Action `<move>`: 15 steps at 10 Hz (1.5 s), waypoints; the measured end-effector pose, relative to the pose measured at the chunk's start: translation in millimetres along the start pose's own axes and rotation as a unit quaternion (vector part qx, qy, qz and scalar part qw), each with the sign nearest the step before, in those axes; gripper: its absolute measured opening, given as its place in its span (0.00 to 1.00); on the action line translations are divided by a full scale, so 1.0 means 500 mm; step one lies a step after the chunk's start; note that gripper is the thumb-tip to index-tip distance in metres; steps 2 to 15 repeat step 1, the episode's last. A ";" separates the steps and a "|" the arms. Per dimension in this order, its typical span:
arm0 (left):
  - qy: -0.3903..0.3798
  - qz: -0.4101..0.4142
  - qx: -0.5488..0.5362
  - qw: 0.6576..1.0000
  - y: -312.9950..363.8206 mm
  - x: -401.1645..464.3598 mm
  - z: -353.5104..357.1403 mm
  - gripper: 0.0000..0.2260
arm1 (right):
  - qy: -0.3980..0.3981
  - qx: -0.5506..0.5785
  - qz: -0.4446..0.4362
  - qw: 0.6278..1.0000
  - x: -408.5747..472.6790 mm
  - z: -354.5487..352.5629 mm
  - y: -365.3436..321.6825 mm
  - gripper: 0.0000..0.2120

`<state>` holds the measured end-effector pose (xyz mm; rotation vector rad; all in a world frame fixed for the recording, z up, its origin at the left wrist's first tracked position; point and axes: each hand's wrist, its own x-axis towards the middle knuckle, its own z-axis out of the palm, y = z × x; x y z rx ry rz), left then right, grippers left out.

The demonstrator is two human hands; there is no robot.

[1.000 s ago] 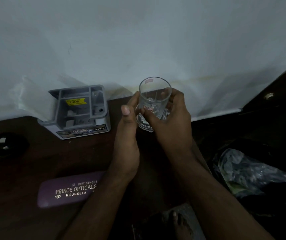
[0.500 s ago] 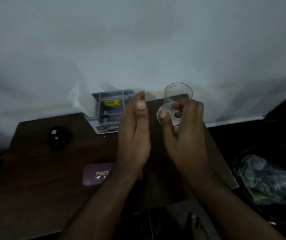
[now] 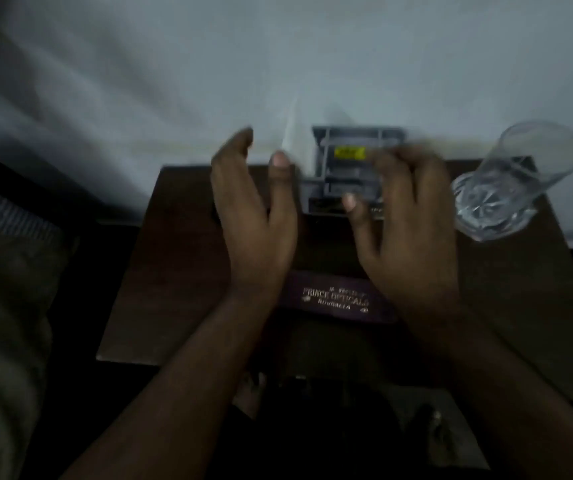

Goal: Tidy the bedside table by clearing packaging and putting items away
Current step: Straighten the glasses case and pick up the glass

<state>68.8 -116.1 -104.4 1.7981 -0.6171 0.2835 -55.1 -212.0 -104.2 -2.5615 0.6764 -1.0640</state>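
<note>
A clear drinking glass (image 3: 517,181) stands on the dark wooden bedside table (image 3: 174,271) at its back right corner, free of both hands. A grey cardboard packaging box (image 3: 343,168) with a yellow label sits at the back middle against the wall. My left hand (image 3: 257,216) hovers left of the box with fingers straight and nothing in it. My right hand (image 3: 406,216) is in front of the box's right side, fingers spread and blurred, holding nothing. A purple spectacle case (image 3: 337,299) lies between my wrists, partly hidden.
A pale wall rises behind the table. A thin translucent plastic flap (image 3: 290,133) sticks up left of the box. Bedding (image 3: 4,306) lies at the left. Bare feet (image 3: 250,393) show on the dark floor below the table's front edge.
My right hand has let go of the glass, which now stands at the table's back right. Both hands have moved toward the grey box. The view has swung to the left.
</note>
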 end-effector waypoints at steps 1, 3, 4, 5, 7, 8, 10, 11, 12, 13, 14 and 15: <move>0.026 0.018 0.028 0.999 -0.026 0.003 0.003 0.25 | 0.023 -0.059 -0.041 0.997 0.012 0.015 0.004 0.23; 0.026 0.018 0.028 0.999 -0.026 0.003 0.003 0.25 | 0.023 -0.059 -0.041 0.997 0.012 0.015 0.004 0.23; 0.026 0.018 0.028 0.999 -0.026 0.003 0.003 0.25 | 0.023 -0.059 -0.041 0.997 0.012 0.015 0.004 0.23; 0.026 0.018 0.028 0.999 -0.026 0.003 0.003 0.25 | 0.023 -0.059 -0.041 0.997 0.012 0.015 0.004 0.23; 0.026 0.018 0.028 0.999 -0.026 0.003 0.003 0.25 | 0.023 -0.059 -0.041 0.997 0.012 0.015 0.004 0.23; 0.026 0.018 0.028 0.999 -0.026 0.003 0.003 0.25 | 0.023 -0.059 -0.041 0.997 0.012 0.015 0.004 0.23; 0.026 0.018 0.028 0.999 -0.026 0.003 0.003 0.25 | 0.023 -0.059 -0.041 0.997 0.012 0.015 0.004 0.23; 0.026 0.018 0.028 0.999 -0.026 0.003 0.003 0.25 | 0.023 -0.059 -0.041 0.997 0.012 0.015 0.004 0.23; 0.026 0.018 0.028 0.999 -0.026 0.003 0.003 0.25 | 0.023 -0.059 -0.041 0.997 0.012 0.015 0.004 0.23; 0.026 0.018 0.028 0.999 -0.026 0.003 0.003 0.25 | 0.023 -0.059 -0.041 0.997 0.012 0.015 0.004 0.23; 0.026 0.018 0.028 0.999 -0.026 0.003 0.003 0.25 | 0.023 -0.059 -0.041 0.997 0.012 0.015 0.004 0.23; 0.026 0.018 0.028 0.999 -0.026 0.003 0.003 0.25 | 0.023 -0.059 -0.041 0.997 0.012 0.015 0.004 0.23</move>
